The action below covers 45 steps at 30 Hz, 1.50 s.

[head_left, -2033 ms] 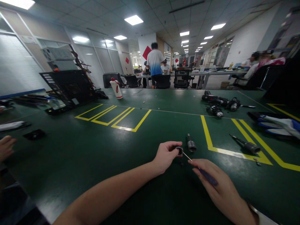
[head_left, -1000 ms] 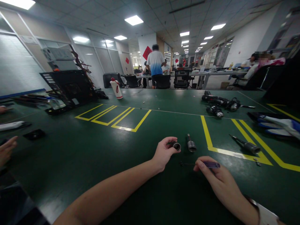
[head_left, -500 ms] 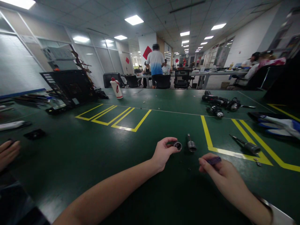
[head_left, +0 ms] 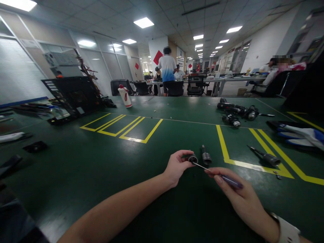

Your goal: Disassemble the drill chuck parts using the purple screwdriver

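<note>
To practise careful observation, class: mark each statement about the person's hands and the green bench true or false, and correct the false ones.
1. The left hand pinches a small metal ring. True.
2. The right hand is empty. False: it holds a purple-handled screwdriver, with the tip at the ring.
3. A metal socket stands on the table beside the ring, touched by neither hand. True.
4. The white bottle lies on its side next to the hands. False: it stands upright, far across the table.
</note>
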### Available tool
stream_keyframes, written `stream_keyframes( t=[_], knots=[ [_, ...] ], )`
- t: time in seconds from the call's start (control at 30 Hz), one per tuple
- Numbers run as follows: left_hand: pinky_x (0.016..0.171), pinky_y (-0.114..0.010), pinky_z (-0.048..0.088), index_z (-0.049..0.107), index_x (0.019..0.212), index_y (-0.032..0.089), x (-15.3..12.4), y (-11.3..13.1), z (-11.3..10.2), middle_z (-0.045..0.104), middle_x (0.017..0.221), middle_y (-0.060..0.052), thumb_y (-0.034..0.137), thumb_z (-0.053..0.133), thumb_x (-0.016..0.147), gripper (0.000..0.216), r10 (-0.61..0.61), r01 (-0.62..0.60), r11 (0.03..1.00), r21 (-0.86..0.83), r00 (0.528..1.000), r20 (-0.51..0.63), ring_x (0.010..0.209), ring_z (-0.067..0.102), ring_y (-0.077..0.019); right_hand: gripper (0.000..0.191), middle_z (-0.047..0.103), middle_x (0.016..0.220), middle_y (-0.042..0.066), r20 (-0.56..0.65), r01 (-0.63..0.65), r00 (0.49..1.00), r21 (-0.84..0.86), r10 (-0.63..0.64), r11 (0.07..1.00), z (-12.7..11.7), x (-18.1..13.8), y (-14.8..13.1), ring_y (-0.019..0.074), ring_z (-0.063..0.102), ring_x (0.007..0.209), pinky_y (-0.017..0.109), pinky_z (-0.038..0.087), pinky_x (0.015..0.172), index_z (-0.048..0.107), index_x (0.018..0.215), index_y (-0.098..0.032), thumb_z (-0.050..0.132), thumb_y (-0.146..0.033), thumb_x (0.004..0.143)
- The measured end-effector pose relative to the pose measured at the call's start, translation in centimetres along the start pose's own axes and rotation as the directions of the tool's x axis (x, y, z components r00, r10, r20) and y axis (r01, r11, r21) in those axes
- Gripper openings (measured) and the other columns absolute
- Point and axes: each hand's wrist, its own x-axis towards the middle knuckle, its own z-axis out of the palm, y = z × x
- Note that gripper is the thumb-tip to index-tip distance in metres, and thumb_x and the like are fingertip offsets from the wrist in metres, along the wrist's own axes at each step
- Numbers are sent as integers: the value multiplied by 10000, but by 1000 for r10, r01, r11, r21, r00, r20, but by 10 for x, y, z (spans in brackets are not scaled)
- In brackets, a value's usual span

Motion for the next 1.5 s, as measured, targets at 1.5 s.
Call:
stream_keyframes(
  t=[1.5],
  knots=[
    [770, -387, 578, 629, 811, 117, 3, -7, 6, 645, 1039, -73, -63, 602, 683, 222, 21, -22, 1000, -19, 998, -56, 839, 649, -164, 248, 699, 1056, 58, 135, 261, 963, -252, -234, 932, 10, -8, 4, 221, 658, 972, 383, 551, 841, 637, 1080, -277, 535, -245, 857]
  ],
)
